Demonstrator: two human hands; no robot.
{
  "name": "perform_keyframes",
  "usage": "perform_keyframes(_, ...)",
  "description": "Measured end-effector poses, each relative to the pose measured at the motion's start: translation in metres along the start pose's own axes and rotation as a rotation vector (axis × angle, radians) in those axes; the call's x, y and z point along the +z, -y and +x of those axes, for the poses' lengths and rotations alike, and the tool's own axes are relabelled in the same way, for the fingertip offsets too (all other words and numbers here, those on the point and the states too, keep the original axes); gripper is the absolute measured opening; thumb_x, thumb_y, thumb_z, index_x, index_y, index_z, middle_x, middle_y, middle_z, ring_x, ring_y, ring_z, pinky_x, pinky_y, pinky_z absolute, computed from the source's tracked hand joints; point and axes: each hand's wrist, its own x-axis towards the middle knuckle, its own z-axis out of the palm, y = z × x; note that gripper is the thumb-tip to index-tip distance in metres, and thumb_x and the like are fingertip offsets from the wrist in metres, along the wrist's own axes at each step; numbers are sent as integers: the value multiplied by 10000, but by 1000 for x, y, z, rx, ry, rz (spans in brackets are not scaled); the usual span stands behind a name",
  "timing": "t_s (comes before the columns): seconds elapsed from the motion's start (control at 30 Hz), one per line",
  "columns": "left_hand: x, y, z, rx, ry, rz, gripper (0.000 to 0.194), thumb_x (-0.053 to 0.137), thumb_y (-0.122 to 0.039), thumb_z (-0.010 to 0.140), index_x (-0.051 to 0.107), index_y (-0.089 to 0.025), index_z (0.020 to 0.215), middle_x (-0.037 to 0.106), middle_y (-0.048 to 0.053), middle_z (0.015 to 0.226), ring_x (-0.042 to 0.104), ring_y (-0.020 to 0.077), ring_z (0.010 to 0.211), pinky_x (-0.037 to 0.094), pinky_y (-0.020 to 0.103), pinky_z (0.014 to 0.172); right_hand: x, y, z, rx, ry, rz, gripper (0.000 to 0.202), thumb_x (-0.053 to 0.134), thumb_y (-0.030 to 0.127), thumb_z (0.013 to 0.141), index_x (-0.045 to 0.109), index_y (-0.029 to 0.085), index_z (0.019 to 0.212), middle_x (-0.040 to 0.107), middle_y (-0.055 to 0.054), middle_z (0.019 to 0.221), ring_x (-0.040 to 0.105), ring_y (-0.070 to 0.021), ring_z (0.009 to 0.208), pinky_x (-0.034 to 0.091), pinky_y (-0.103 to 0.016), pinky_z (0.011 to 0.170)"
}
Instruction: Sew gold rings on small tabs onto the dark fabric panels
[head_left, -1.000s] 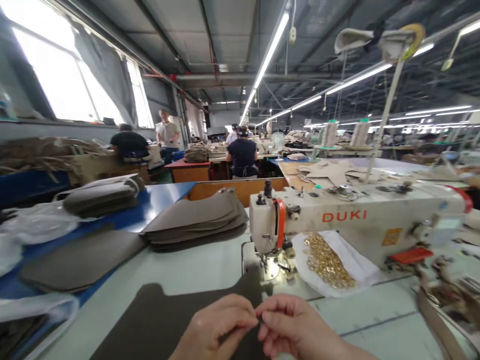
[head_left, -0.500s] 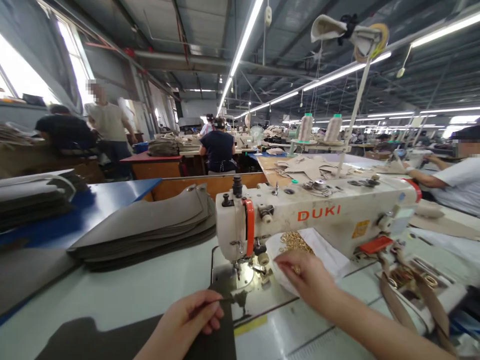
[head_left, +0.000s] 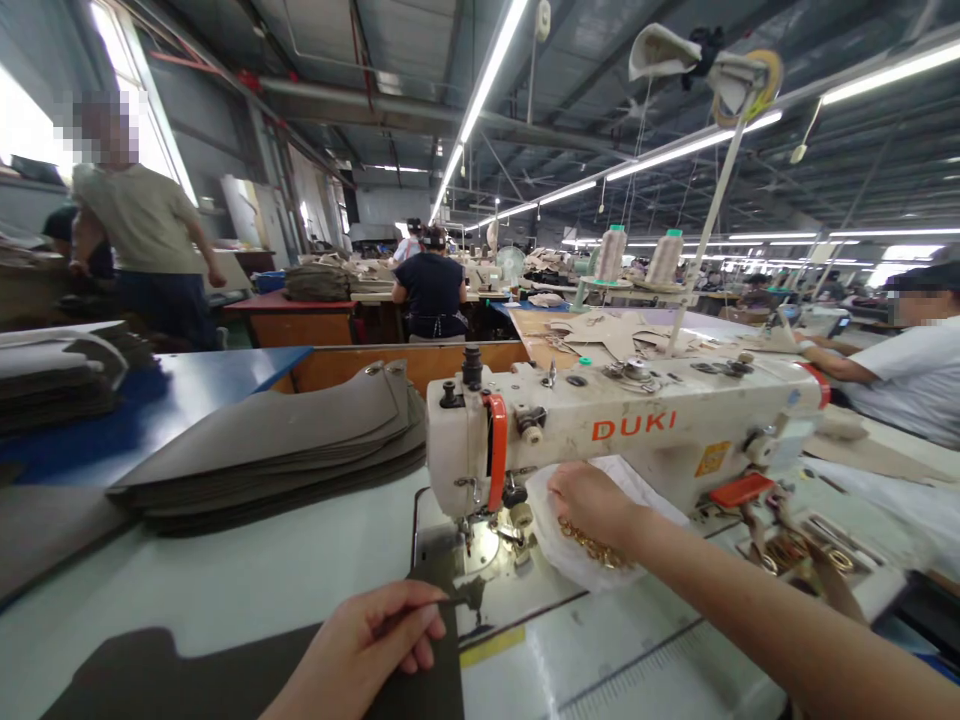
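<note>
My left hand (head_left: pixel 390 625) is closed in a pinch on a thin dark strip (head_left: pixel 452 601), whose end points toward the sewing machine's needle plate. Under that hand lies a dark grey-brown fabric panel (head_left: pixel 247 675), flat on the table. My right hand (head_left: pixel 590 505) reaches into a white plastic bag (head_left: pixel 649 488) beside the needle area. Small gold-coloured metal pieces (head_left: pixel 596 548) lie in the bag against that hand. Its fingers are curled in, and their tips are hidden. The white DUKI sewing machine (head_left: pixel 555 415) stands just beyond both hands.
A stack of grey-brown panels (head_left: pixel 277 450) lies left of the machine. At the right, a tray (head_left: pixel 870 580) holds gold rings and straps. A thread stand (head_left: pixel 694 270) rises behind the machine. Co-workers sit ahead and at right; a person in a light shirt (head_left: pixel 142 215) stands at left.
My right hand has moved deeper into the white bag, over the gold pieces. My left hand keeps its pinch on the strip. The standing person at left appears nearer.
</note>
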Motion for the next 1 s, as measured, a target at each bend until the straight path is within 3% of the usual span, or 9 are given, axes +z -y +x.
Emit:
perform_keyframes(0.1,0,4,1,8,4,-21,348,588,-474,703,687,-182,865,693,24,721,609,162,595,485,265,573,-6,1,-10,42,-80,210,172,519,39,750,665,122,717,698,-91,759,631,-191,727,464,-298,684)
perform_keyframes(0.23,5,-1,-2,18,15,-61,344,609,-459,698,681,-169,868,680,18,689,599,150,579,476,260,563,0,22,-38,9,-103,518,155,530,200,820,674,144,832,706,-43,743,652,-159,682,492,-249,610)
perform_keyframes(0.37,12,-6,-6,32,42,-154,301,643,-438,673,634,-162,793,659,5,636,581,131,536,470,255,544,14,56,-59,62,-17,1082,317,620,464,788,664,153,832,694,-39,698,654,-152,614,499,-255,574)
perform_keyframes(0.47,15,-5,-8,53,56,-212,266,649,-412,682,601,-162,762,647,-4,616,577,120,524,464,246,538,23,78,-61,152,65,1423,345,713,491,688,647,161,765,681,-24,664,645,-144,591,506,-264,593)
perform_keyframes(0.7,15,-4,-12,85,17,-244,221,647,-377,705,597,-163,733,638,-7,607,573,115,520,468,244,544,36,96,-54,132,45,1517,332,748,465,650,662,165,762,687,-34,722,649,-167,668,513,-310,696)
perform_keyframes(0.83,15,-6,-11,96,-28,-198,202,627,-365,717,601,-165,711,638,-6,616,575,119,534,469,247,560,45,99,-55,125,-37,1497,357,764,501,634,655,180,747,680,-21,699,649,-172,670,517,-312,699)
perform_keyframes(1.0,13,-4,-10,115,-81,-147,180,599,-344,732,602,-167,702,640,-2,624,578,128,549,461,249,565,52,104,-56,174,-93,1541,442,771,534,618,661,190,873,713,-44,763,673,-198,726,526,-322,700)
